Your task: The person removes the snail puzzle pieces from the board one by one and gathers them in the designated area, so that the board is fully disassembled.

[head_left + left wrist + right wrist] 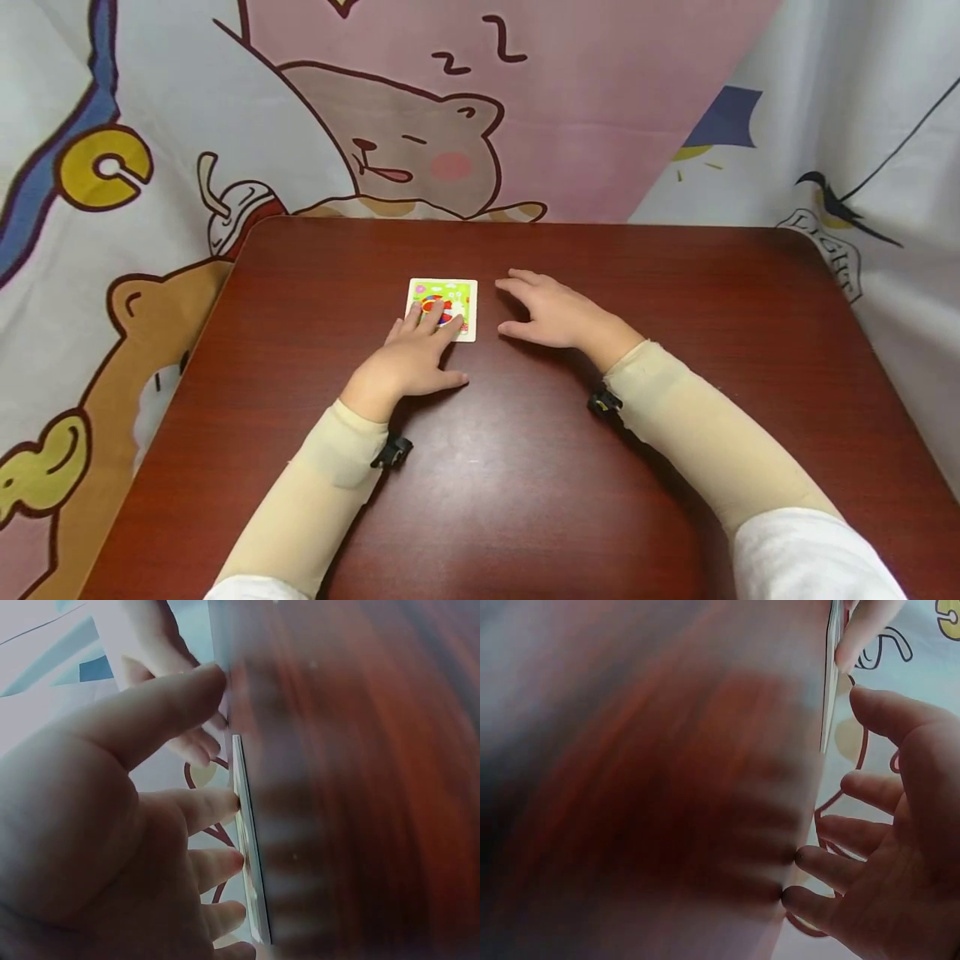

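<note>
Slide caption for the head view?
Left hand touches a square picture board on a reddish-brown table; right hand is beside the board, not touching it.

Sq. panel (454,298) — grn pic — flat on tbl (480,500).

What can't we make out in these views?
Picture on the card: head view, partly covered by the left hand; edge-on in both wrist views.
Underside of the card: all views, hidden against the table.
Near edge of the table: head view, cut off by the bottom edge.
Grain of the table: right wrist view, blurred.
</note>
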Demonstrator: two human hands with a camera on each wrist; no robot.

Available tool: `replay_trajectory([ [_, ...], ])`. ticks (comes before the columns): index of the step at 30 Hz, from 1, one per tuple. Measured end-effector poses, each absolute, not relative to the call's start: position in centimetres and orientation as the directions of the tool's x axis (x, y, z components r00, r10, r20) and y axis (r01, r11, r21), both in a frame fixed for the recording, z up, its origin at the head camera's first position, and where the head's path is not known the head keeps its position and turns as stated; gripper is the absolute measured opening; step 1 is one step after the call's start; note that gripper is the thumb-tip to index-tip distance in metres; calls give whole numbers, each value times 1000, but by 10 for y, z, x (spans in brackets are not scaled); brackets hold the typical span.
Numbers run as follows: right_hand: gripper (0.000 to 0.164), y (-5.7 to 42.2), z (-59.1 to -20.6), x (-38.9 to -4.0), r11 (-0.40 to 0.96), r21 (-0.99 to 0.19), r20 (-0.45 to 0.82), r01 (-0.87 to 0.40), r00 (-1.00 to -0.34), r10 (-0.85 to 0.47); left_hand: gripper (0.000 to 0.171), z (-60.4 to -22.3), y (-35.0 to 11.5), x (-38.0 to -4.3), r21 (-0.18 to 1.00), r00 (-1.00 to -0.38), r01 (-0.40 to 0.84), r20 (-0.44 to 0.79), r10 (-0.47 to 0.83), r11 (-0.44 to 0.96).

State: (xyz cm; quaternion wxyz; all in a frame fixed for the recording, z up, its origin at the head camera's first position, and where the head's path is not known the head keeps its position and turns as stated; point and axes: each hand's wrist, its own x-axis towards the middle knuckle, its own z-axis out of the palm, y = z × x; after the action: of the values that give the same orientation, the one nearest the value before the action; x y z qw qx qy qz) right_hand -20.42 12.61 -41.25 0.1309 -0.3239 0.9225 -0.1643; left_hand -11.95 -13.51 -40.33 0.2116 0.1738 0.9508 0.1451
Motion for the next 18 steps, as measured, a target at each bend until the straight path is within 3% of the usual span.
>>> replay_trajectory([
  [18,54,56,-409,-241,694,-399,-112,-599,-720,-685,90,-409,-126,-133,340,-871,311,-271,409,887],
])
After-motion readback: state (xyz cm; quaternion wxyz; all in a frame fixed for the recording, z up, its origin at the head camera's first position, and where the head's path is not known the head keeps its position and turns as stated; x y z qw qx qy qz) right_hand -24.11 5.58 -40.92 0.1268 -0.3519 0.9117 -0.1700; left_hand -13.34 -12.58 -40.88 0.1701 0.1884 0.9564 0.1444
